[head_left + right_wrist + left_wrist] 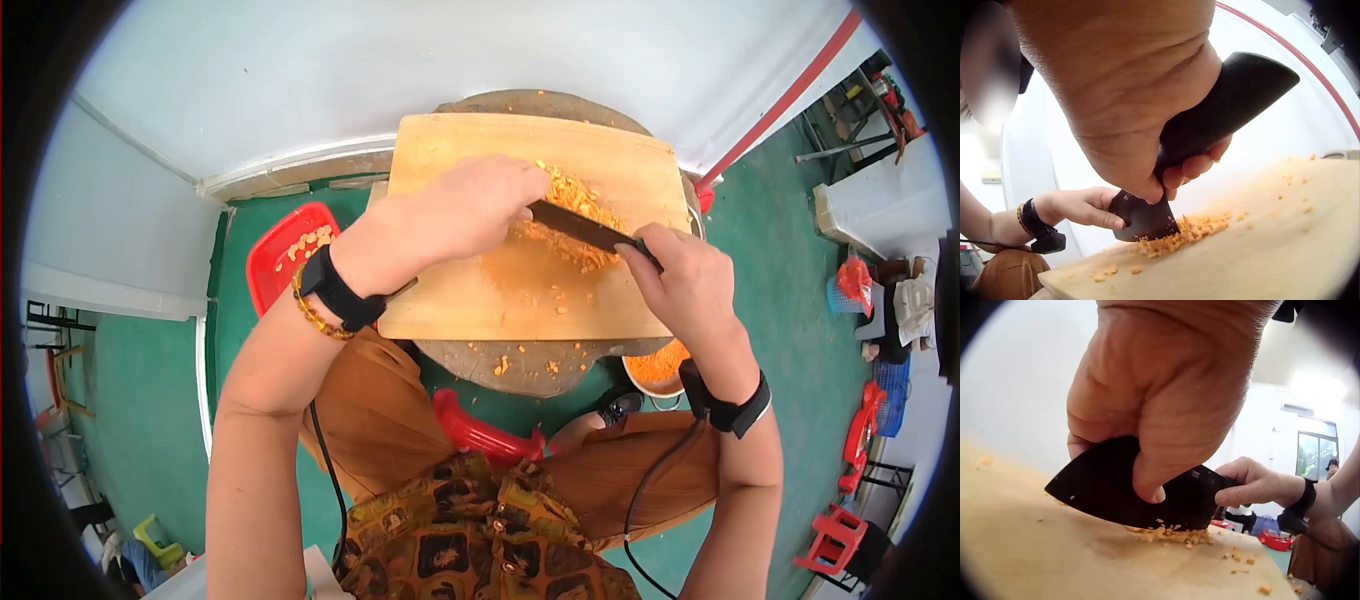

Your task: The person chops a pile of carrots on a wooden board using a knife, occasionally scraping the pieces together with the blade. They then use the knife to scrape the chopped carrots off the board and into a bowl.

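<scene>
A dark knife [583, 226] lies slantwise over chopped orange bits [590, 258] on a wooden board [440, 300]. My right hand [690, 275] grips its black handle [1235, 94], fingers curled around it in the right wrist view. With thumb and fingers on either side, my left hand [455, 210] pinches the blade [1097, 487] near the tip end. The cutting edge meets the bits [1175, 536] on the board in the left wrist view. In the head view my left hand hides the blade's tip.
Left of the board, a red basket [262, 270] holds pale orange pieces. A pot [658, 368] of fine orange bits stands below the board's right corner. The board rests on a round block [520, 375] with scraps on it. A red stool [480, 430] is between the knees.
</scene>
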Action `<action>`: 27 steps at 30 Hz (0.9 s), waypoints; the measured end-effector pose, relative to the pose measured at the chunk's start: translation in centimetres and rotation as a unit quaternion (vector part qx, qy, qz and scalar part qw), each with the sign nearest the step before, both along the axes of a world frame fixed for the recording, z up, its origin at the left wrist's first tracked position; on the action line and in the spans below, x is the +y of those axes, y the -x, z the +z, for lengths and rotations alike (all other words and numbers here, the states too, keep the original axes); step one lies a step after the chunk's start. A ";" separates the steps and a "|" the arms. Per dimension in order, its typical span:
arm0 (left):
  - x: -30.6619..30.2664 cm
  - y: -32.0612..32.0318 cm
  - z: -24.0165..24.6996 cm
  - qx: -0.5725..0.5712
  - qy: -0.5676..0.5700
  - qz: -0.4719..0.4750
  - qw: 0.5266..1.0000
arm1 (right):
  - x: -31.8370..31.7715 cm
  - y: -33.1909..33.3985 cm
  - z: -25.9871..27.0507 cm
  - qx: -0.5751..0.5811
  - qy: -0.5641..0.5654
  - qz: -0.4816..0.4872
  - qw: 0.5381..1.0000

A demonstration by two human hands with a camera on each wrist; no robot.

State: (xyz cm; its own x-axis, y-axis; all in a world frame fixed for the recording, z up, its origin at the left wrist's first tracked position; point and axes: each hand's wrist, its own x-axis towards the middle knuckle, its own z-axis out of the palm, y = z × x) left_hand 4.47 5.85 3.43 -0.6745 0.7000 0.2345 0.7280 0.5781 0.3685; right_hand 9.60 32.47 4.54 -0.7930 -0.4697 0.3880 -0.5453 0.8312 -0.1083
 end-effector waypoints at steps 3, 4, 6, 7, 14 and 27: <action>0.2 0.0 -0.1 -0.017 0.015 -0.005 1.000 | 0.1 0.5 -0.5 0.021 -0.002 0.017 1.000; 0.1 0.1 -0.1 -0.029 0.026 -0.003 0.999 | 0.1 0.4 -0.2 0.011 -0.004 0.013 1.000; -0.1 0.4 -0.1 0.008 -0.005 -0.009 1.000 | 0.0 0.3 0.4 -0.003 -0.002 -0.003 1.000; -0.1 0.3 -0.2 0.022 -0.022 -0.013 0.999 | -0.1 0.4 0.2 0.003 0.002 0.001 1.000; -0.2 0.2 -0.5 0.000 0.012 0.003 1.000 | -0.1 0.7 -0.2 0.009 0.003 0.009 1.000; 0.2 0.2 -0.3 -0.009 -0.008 0.002 1.000 | -0.1 0.9 -0.7 0.013 -0.018 0.007 1.000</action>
